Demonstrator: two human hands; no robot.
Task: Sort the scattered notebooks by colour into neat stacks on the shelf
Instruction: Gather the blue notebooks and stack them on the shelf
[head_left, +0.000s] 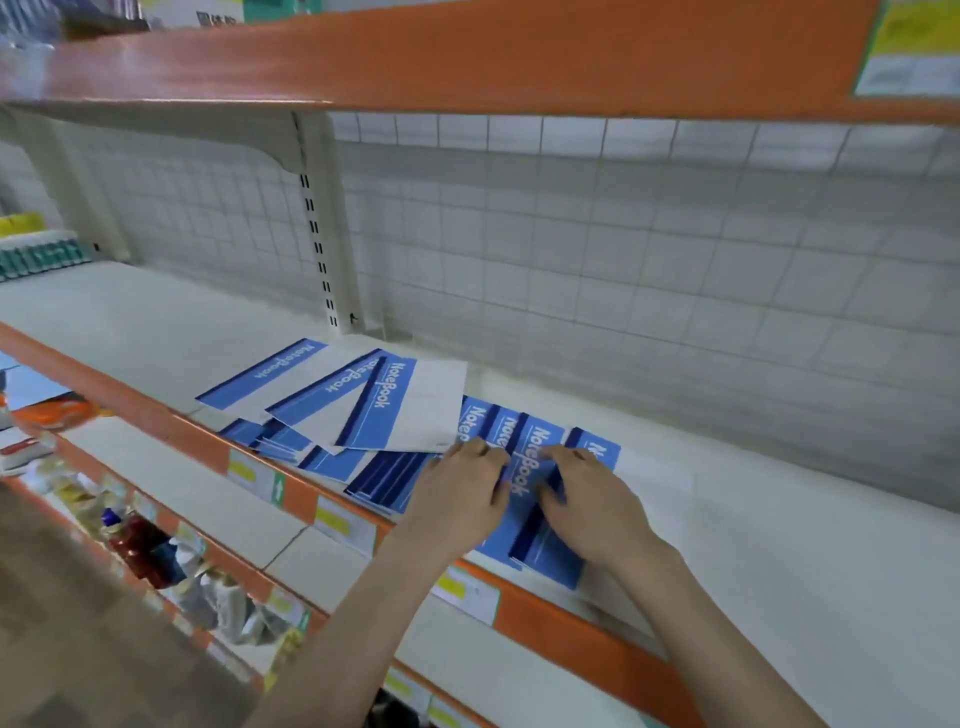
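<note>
Several blue and white notebooks lie scattered on the white shelf (779, 519). Three white-covered ones with a blue "NoteBook" band (415, 410) fan out at the back left over darker blue ones (384, 478). A row of overlapping blue notebooks (524, 457) runs toward the shelf's front edge. My left hand (462, 488) rests on the left side of that row, fingers curled at a notebook's edge. My right hand (587, 493) lies on the right side, fingers bent over a dark blue spine. Whether either hand grips a notebook is unclear.
An orange upper shelf (467, 57) hangs overhead. A wire-grid back panel (623, 234) closes the rear. The orange front rail (545, 613) carries price tags. Lower shelves at the left hold bottles and packets (156, 551). Green and yellow packs (36, 249) sit far left.
</note>
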